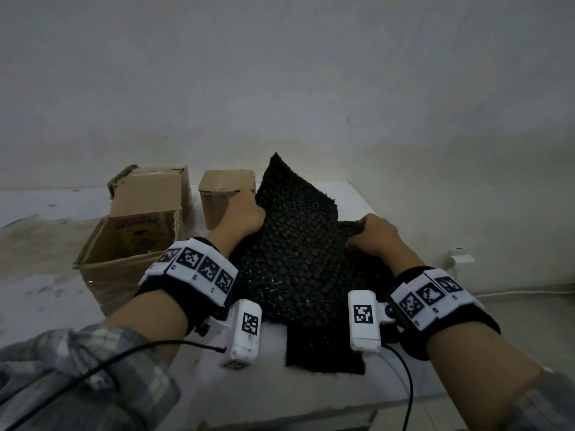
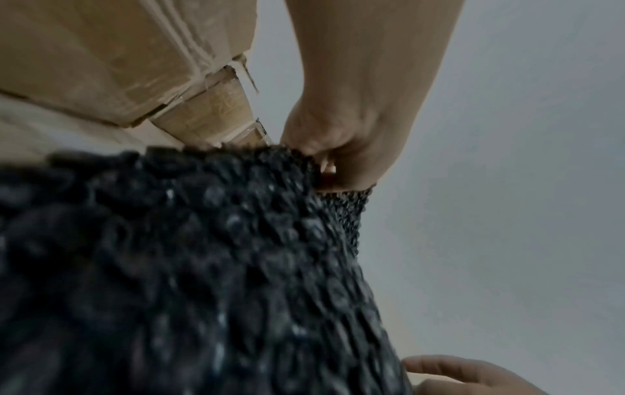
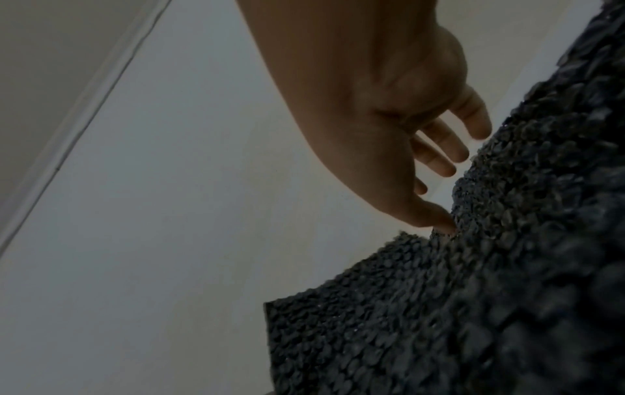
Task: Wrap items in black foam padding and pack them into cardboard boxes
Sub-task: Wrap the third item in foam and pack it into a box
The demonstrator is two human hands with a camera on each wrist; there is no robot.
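Cardboard, far left: an open box (image 1: pixel 124 244) stands on the white table (image 1: pixel 280 393) with a printed packet (image 1: pixel 140 231) inside; a small closed carton (image 1: pixel 225 194) sits just beside it, further back. Left hand (image 1: pixel 241 217) grips the left edge of the black foam sheet (image 1: pixel 298 259), fingers curled round it, the far corner raised. The sheet's near part lies on the table between the wrists. Right hand (image 1: pixel 375 237) pinches the right edge, thumb against the foam, the other fingers loosely spread in the right wrist view. No item to be wrapped is visible. Assessment: the sheet is being laid out. Recommended: keep both edges level, draw it taut and flat, clear of the boxes.
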